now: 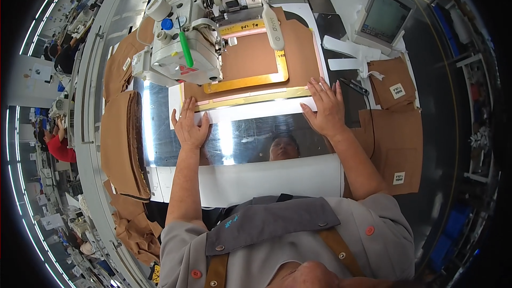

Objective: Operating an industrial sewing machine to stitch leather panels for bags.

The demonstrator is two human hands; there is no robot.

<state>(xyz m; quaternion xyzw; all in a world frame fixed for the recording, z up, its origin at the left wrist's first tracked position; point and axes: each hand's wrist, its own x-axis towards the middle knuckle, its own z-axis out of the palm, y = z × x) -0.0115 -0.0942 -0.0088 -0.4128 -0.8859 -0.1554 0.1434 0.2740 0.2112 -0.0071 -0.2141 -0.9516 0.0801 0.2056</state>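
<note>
Under the head of a white sewing machine (186,42) lies a piece of brown fabric (245,58). A yellow clamp frame (250,84) presses on it. Along the fabric's near edge runs a yellow strip (256,96), with a white sheet (250,111) showing below. My left hand (190,128) rests flat at the left end of that edge, thumb apart from the fingers. At the right end my right hand (324,108) lies with its fingers spread on the strip and sheet. Neither hand grips anything.
A stack of brown fabric pieces (121,144) stands at the left. More labelled brown pieces (397,149) lie at the right, below a control screen (384,13). Dark snips (354,86) are near my right hand. A shiny metal plate (250,141) spans the front.
</note>
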